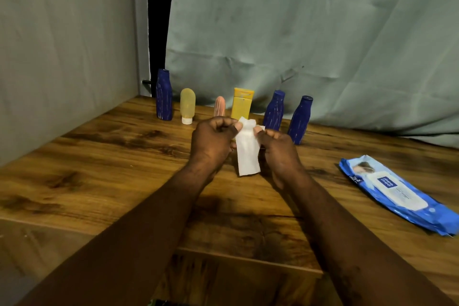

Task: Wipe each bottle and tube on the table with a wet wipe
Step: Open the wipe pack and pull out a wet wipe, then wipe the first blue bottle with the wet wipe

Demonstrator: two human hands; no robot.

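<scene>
Holding the wet wipe (247, 154) upright above the desk (99, 169), we pinch its top edge from both sides. The left hand (213, 143) curls its fingers on one corner and the right hand (278, 149) on the other. The wipe hangs folded, not spread.

Row behind it, near the desk's back edge, left to right: tall blue bottle (164, 95), translucent tube (187, 105) on its cap, pink tube (219, 106), yellow tube (242, 104), second blue bottle (274, 110), third blue bottle (300, 120). All upright, none touched. The wipe pack (397, 194) lies well apart at right.

Risks, our judgement:
- The items are narrow-based and close together, so a careless reach could topple a neighbour.
- A wipe left folded offers little clean surface for six items.
</scene>
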